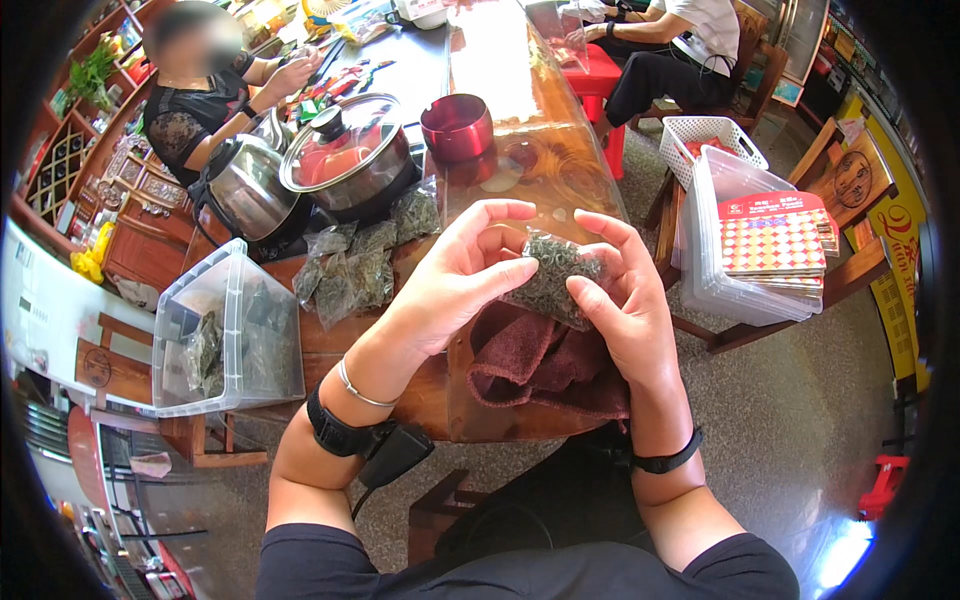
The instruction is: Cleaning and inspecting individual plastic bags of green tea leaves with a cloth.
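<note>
My left hand (475, 270) and my right hand (620, 310) hold a small clear bag of dark green dried leaves (555, 285) between them, both thumbs pressed on it. Some fingers are curled above or behind the bag. Under it a folded dark brown cloth (530, 380) lies on the wooden table (420, 400). To the left of my hands lie several similar leaf bags (355, 275). A clear plastic box (260, 350) with more such bags stands at the table's left.
A kettle (260, 200), lidded pot (350, 160) and red bowl (455, 135) stand beyond. At right are a box of patterned packets (770, 260), a white basket (715, 130) and a chair (855, 175). Two other people (190, 120) (675, 60) sit farther back, left and right.
</note>
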{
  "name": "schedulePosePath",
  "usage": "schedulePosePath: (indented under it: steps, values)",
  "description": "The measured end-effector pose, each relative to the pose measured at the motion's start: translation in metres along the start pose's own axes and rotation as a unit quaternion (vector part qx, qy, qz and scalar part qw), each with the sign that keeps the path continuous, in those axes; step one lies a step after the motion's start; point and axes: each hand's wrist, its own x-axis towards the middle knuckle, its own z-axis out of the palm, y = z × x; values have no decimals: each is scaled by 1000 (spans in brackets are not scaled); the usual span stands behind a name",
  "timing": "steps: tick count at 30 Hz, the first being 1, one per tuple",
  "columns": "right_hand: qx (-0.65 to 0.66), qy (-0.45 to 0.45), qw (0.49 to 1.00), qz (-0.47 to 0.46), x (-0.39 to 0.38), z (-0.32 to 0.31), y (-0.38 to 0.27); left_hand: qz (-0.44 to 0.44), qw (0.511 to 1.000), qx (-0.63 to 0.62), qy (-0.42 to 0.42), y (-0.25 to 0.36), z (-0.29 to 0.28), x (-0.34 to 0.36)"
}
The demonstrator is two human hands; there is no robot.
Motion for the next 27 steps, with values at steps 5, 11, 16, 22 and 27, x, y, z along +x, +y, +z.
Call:
schedulePosePath:
  steps: [5, 11, 16, 22, 27]
  values:
    - [16, -6, 1000, 6, -1, 1, -1, 0, 1000, -9, -10, 2, -1, -1]
    - [15, -15, 1000, 17, -1, 1, -1, -7, 998, 56, 0, -1, -2, -2]
    - [10, -26, 1000, 12, -1, 2, -1, 20, 999, 44, 4, 1, -1, -2]
    - [17, -15, 1000, 18, -1, 2, -5, -48, 996, -43, 56, 3, 2, -1]
    - [4, -2, 1000, -2, 1, -2, -1, -19, 999, 29, -3, -4, 1, -1]
